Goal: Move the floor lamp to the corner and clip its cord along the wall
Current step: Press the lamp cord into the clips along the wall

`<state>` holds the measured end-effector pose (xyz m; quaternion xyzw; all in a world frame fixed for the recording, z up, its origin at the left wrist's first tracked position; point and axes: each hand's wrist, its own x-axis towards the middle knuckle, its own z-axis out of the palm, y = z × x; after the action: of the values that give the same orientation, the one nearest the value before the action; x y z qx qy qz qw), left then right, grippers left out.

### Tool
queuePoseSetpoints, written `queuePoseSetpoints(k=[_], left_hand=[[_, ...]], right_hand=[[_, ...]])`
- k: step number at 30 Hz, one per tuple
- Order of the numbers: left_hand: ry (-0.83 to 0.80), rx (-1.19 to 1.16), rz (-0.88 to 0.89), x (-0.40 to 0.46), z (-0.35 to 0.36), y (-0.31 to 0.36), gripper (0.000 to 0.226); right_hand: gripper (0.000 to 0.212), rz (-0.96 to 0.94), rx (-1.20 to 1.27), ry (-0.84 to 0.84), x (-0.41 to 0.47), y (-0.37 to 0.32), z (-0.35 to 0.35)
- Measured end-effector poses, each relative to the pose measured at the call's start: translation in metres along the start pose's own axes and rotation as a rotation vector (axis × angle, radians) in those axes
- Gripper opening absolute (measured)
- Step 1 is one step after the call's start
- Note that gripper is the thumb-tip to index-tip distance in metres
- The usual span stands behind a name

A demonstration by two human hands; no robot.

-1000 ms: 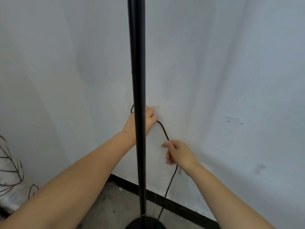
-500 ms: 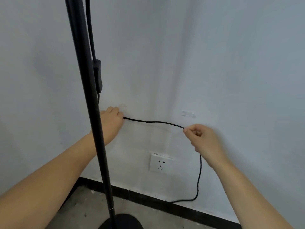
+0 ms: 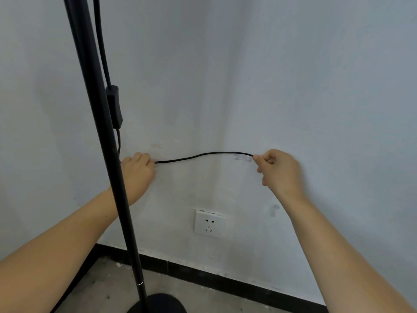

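The black floor lamp pole (image 3: 108,168) rises at the left from its round base (image 3: 158,304) on the floor. Its black cord (image 3: 203,155) hangs down behind the pole, passes an inline switch (image 3: 114,107), then runs almost level along the white wall. My left hand (image 3: 137,175) presses the cord's left part against the wall, partly hidden behind the pole. My right hand (image 3: 277,172) pinches the cord between thumb and forefinger right at a clear clip (image 3: 242,157) stuck on the wall. The cord beyond my right hand is hidden.
A white wall socket (image 3: 210,224) sits below the cord. A black skirting strip (image 3: 225,281) runs along the foot of the wall above bare concrete floor (image 3: 108,288). A faint mark (image 3: 156,146) shows on the wall above my left hand.
My right hand has slid right and up along the cord, drawing it nearly level and bringing it to the clear clip. The hanging loop below that hand is no longer seen. My left hand stays put.
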<state>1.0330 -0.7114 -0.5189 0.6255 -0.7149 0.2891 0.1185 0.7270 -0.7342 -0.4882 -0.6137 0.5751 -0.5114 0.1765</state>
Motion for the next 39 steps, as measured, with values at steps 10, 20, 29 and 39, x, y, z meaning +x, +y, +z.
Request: queuePoseSetpoints(k=[10, 20, 29, 39], left_hand=[[0.025, -0.012, -0.011, -0.002, 0.007, -0.002, 0.007], [0.161, -0.072, 0.000, -0.016, 0.014, 0.002, 0.030], [-0.500, -0.527, -0.540, -0.114, -0.003, -0.013, 0.030], [-0.868, -1.052, 0.030, -0.075, -0.068, 0.152, 0.017]], right_hand=[[0.025, 0.061, 0.004, -0.088, -0.003, 0.004, 0.002], [0.026, 0.160, 0.135, -0.135, -0.003, 0.014, 0.006], [0.024, 0.158, 0.231, -0.174, -0.025, 0.039, 0.005], [0.013, 0.242, 0.269, -0.286, -0.039, 0.078, -0.041]])
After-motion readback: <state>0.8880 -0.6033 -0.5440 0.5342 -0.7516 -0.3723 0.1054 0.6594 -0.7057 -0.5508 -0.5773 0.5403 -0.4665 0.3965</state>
